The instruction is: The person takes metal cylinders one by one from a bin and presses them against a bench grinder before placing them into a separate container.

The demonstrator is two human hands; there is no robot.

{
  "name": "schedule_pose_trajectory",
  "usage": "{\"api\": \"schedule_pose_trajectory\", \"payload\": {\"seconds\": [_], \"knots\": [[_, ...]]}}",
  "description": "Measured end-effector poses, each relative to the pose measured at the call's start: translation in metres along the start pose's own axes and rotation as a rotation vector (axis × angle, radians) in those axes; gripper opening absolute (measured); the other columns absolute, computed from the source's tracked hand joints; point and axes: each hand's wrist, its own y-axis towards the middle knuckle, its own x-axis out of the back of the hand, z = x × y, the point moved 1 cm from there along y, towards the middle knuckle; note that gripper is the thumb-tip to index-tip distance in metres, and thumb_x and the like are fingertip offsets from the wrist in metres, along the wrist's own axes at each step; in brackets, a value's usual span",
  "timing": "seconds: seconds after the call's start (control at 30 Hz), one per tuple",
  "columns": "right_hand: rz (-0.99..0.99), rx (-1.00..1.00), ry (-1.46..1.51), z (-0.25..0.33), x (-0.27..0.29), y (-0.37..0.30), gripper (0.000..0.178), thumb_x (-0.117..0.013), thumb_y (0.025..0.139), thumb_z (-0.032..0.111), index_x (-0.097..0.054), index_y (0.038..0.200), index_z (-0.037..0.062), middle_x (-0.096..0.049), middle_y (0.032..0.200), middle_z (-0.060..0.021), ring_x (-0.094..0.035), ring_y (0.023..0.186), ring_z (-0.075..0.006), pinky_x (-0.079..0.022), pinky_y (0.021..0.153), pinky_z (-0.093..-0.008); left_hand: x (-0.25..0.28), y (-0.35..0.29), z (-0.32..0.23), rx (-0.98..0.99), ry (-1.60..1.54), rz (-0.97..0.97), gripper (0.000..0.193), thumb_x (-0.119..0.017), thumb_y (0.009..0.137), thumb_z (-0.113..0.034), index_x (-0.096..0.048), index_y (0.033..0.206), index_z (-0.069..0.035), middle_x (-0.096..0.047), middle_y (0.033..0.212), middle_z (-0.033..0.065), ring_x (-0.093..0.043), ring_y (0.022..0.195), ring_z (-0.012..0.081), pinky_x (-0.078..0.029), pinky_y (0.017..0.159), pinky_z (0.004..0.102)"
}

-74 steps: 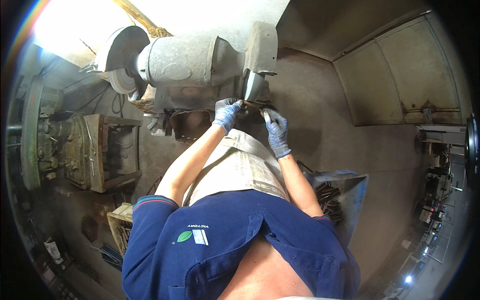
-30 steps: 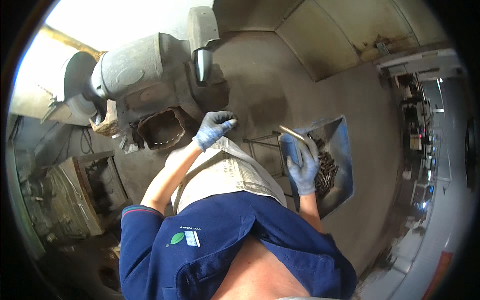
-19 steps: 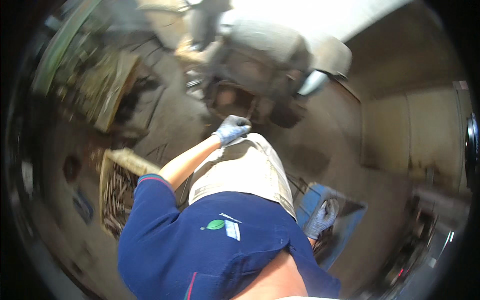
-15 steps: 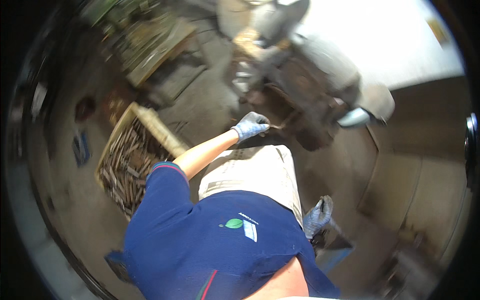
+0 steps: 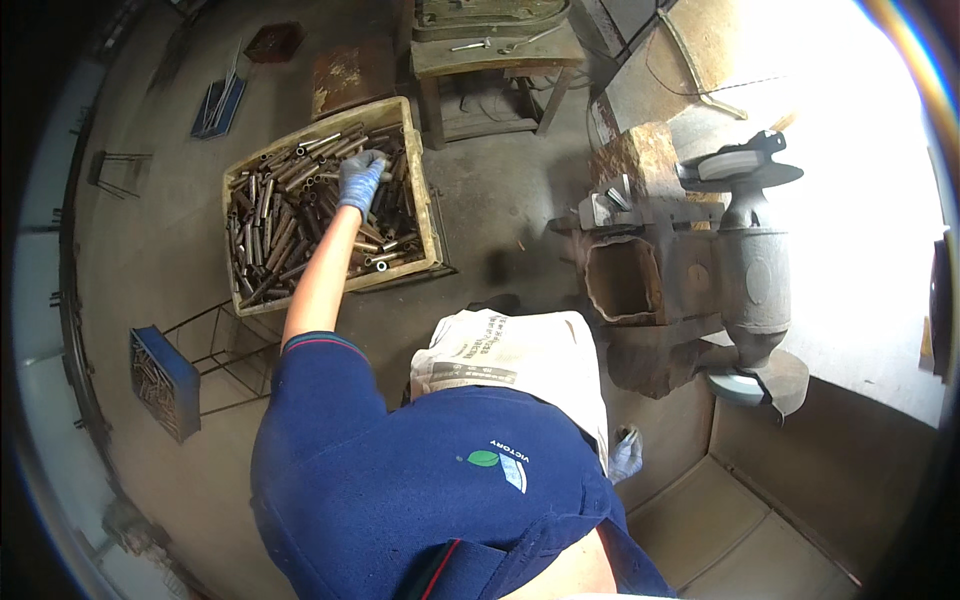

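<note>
My left hand (image 5: 362, 185) is at the loose metal tubes (image 5: 283, 232) heaped in the crate (image 5: 428, 210), well apart from my half-curled right hand (image 5: 626, 456), and I cannot tell whether either grips anything; crossed tubes could, I judge, snag and spill if pulled.

Well right of the fingers (image 5: 377, 160) of the blue-gloved left hand (image 5: 360, 180), harsh glare bleaches a broad white panel (image 5: 850, 230), rainbow flare beyond. Left of them, the flat grey floor (image 5: 150, 230) lies dimmer, fisheye-bent toward a black rim.
</note>
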Motion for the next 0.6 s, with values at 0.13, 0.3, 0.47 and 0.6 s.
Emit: {"api": "schedule_pose_trajectory", "payload": {"seconds": [0.13, 0.3, 0.47, 0.6], "knots": [[0.005, -0.016, -0.111, 0.002, 0.003, 0.01, 0.025, -0.06, 0.089, 0.02, -0.063, 0.098, -0.0024, -0.062, 0.093, -0.0076, -0.059, 0.083, -0.0163, -0.05, 0.075, -0.0298, 0.006, 0.031, 0.002, -0.133, 0.615, -0.032, 0.034, -0.064, 0.079, -0.012, -0.061, 0.112, -0.004, -0.064, 0.107, 0.0148, -0.064, 0.09, 0.0249, -0.05, 0.079, 0.0336], [0.093, 0.03, -0.21, 0.016, 0.006, 0.013, 0.026, -0.061, 0.088, 0.022, -0.064, 0.096, -0.0034, -0.064, 0.089, -0.0075, -0.058, 0.082, -0.0149, -0.049, 0.074, -0.0278, -0.024, 0.063, -0.016, -0.053, 1.061, 0.084, 0.056, -0.06, 0.076, -0.013, -0.046, 0.131, -0.015, -0.055, 0.122, 0.0171, -0.053, 0.113, 0.0319, -0.043, 0.093, 0.039], [0.123, 0.003, -0.246, 0.024, 0.015, 0.006, 0.03, -0.063, 0.087, 0.025, -0.063, 0.097, -0.0037, -0.064, 0.088, -0.008, -0.058, 0.081, -0.0142, -0.047, 0.076, -0.0271, -0.044, 0.079, -0.013, 0.03, 1.252, 0.072, 0.039, -0.057, 0.076, -0.013, -0.051, 0.113, -0.006, -0.046, 0.127, 0.02, -0.054, 0.109, 0.036, -0.046, 0.089, 0.0435], [0.168, -0.068, -0.294, 0.007, 0.021, 0.01, 0.029, -0.065, 0.086, 0.022, -0.063, 0.1, -0.0033, -0.065, 0.09, -0.0084, -0.059, 0.084, -0.0145, -0.048, 0.077, -0.0272, -0.032, 0.085, -0.007, 0.127, 1.331, 0.127, 0.033, -0.053, 0.08, -0.013, -0.058, 0.112, -0.008, -0.053, 0.122, 0.0198, -0.054, 0.111, 0.0341, -0.046, 0.089, 0.0425]]}}
